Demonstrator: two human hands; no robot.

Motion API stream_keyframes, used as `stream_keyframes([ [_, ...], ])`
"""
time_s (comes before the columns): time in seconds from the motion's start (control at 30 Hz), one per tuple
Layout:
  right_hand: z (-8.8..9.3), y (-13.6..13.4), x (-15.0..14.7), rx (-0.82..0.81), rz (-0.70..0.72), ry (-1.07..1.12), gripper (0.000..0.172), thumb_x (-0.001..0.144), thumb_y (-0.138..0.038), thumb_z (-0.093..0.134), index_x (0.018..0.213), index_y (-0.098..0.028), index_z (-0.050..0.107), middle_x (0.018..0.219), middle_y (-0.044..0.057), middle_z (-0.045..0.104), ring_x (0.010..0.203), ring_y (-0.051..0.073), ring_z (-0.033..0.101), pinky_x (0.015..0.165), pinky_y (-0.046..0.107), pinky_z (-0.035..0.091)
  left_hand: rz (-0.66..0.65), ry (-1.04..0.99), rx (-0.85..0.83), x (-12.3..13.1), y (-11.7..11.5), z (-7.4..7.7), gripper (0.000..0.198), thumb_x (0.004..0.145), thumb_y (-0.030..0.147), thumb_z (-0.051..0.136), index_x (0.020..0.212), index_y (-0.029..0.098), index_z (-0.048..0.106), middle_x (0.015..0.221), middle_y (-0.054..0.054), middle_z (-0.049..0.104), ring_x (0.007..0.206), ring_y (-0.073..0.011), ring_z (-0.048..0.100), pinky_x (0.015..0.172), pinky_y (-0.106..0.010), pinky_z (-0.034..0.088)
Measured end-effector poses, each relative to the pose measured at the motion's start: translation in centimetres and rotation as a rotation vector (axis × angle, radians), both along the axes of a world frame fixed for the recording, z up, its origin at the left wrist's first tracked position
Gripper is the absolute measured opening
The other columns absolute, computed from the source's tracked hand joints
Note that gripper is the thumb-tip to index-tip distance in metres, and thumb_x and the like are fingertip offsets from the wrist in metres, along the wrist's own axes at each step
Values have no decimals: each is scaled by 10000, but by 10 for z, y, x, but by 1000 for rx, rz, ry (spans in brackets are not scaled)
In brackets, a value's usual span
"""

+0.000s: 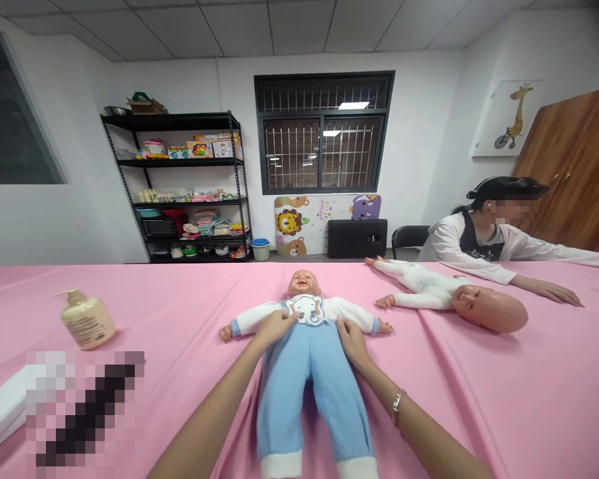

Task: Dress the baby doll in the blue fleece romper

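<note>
A baby doll [307, 319] in a blue and white fleece suit with an elephant patch lies on its back on the pink table cover [180, 319], head away from me. My left hand [274, 327] rests on the doll's chest at its right side, fingers curled onto the suit near the elephant patch. My right hand [352, 340] lies against the doll's other flank, fingers pressed on the blue fabric. A bracelet sits on my right wrist.
A beige pump bottle [86, 319] stands at the left. A second doll [454, 296] in white lies at the right, beside a seated person [484, 233] whose hand rests on the table. A white object [2, 412] is at the lower left. Shelves stand at the back.
</note>
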State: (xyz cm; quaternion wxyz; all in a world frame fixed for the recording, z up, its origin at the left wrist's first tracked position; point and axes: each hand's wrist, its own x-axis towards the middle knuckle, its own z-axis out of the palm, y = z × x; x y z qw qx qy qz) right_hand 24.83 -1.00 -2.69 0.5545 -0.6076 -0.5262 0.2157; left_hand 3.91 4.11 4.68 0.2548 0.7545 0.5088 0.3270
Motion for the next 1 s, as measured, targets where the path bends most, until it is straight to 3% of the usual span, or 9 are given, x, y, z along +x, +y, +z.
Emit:
stream_keyframes([
  [0.07, -2, 5, 1, -6, -5, -37, 480, 809, -597, 338, 651, -167, 478, 637, 44, 565, 633, 194, 512, 598, 290, 356, -44, -76, 21, -4, 10, -5, 320, 744, 464, 525, 606, 176, 504, 625, -9, 579, 663, -197, 579, 623, -276, 428],
  [0.2, -9, 7, 5, 18, -14, -107, 498, 825, -600, 302, 655, -170, 488, 645, 48, 577, 642, 197, 520, 607, 288, 347, 31, -123, 77, -15, 17, -20, 99, 709, 258, 522, 693, 161, 527, 703, -20, 601, 702, -186, 588, 675, -288, 458],
  [0.3, -12, 5, 6, 17, -1, -141, 501, 840, -590, 272, 667, -175, 491, 659, 58, 593, 651, 201, 533, 618, 290, 358, 93, -94, 145, -25, 21, -23, 166, 734, 157, 431, 820, 145, 572, 838, -77, 618, 821, -219, 587, 777, -355, 452],
  [0.37, -12, 4, 6, 10, 5, -154, 494, 852, -574, 257, 675, -177, 493, 669, 63, 599, 656, 201, 540, 624, 292, 366, 74, -67, 203, -27, 29, -17, 292, 725, 97, 406, 945, 155, 589, 1001, -97, 600, 970, -222, 548, 884, -362, 407],
  [0.43, -11, 4, 5, 4, 9, -161, 481, 860, -550, 258, 680, -176, 500, 684, 69, 606, 662, 199, 544, 629, 293, 372, -41, 25, 237, -25, 40, -7, 354, 690, 71, 445, 978, 188, 616, 1052, -81, 593, 1030, -225, 517, 923, -350, 379],
  [0.53, -8, 2, 4, -1, 8, -166, 463, 868, -522, 262, 698, -172, 514, 711, 77, 612, 677, 195, 545, 636, 290, 379, -271, 218, 243, -17, 59, 9, 338, 607, 36, 504, 847, 213, 663, 923, -48, 635, 943, -233, 550, 874, -333, 403],
  [0.6, -7, 1, 4, -5, 9, -172, 464, 873, -516, 255, 720, -169, 522, 726, 79, 614, 693, 195, 547, 643, 286, 381, -354, 278, 237, -11, 67, 17, 324, 559, 5, 491, 757, 203, 655, 829, -27, 642, 858, -214, 571, 808, -299, 429],
  [0.83, -3, 0, 3, -42, 16, -169, 472, 876, -509, 251, 752, -160, 545, 749, 84, 619, 715, 199, 552, 655, 284, 380, -278, 241, 292, -3, 65, 33, 262, 656, 65, 424, 819, 187, 590, 816, -17, 623, 786, -180, 559, 731, -261, 425],
  [1.0, -2, 0, 3, -35, -1, -177, 456, 876, -503, 254, 696, -171, 509, 695, 70, 601, 669, 188, 542, 619, 276, 370, -232, 303, 275, -6, 73, 33, 200, 637, 93, 490, 728, 220, 615, 794, -26, 586, 777, -196, 546, 721, -262, 397],
])
